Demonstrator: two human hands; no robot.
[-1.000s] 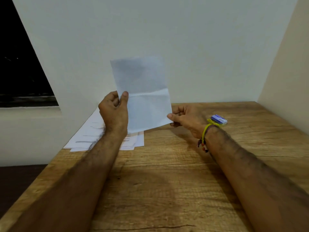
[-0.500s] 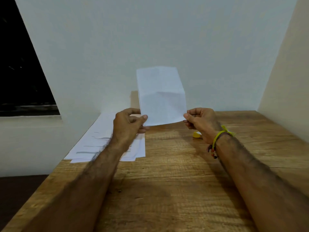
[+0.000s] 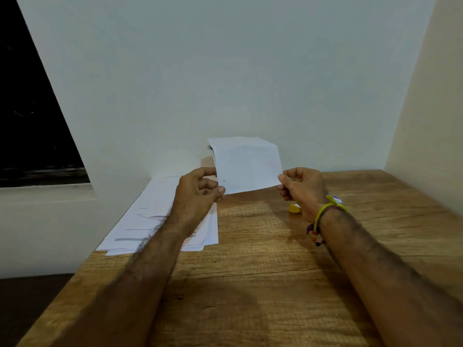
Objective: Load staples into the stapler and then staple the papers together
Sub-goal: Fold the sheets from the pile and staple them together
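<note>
I hold a small folded set of white papers (image 3: 246, 165) upright above the table between both hands. My left hand (image 3: 198, 192) pinches its lower left corner with thumb and fingers. My right hand (image 3: 302, 187) pinches its lower right corner. A yellow and blue stapler (image 3: 295, 208) lies on the table behind my right wrist, mostly hidden by it. A stack of white sheets (image 3: 155, 216) lies flat on the table under my left forearm.
The wooden table (image 3: 250, 271) reaches to a pale wall at the back and a side wall on the right. Its left edge drops off near the stack. A dark window is at the far left.
The held papers have come down and moved right, toward the table's back. Both hands moved with them, and my right wrist now covers most of the stapler.
</note>
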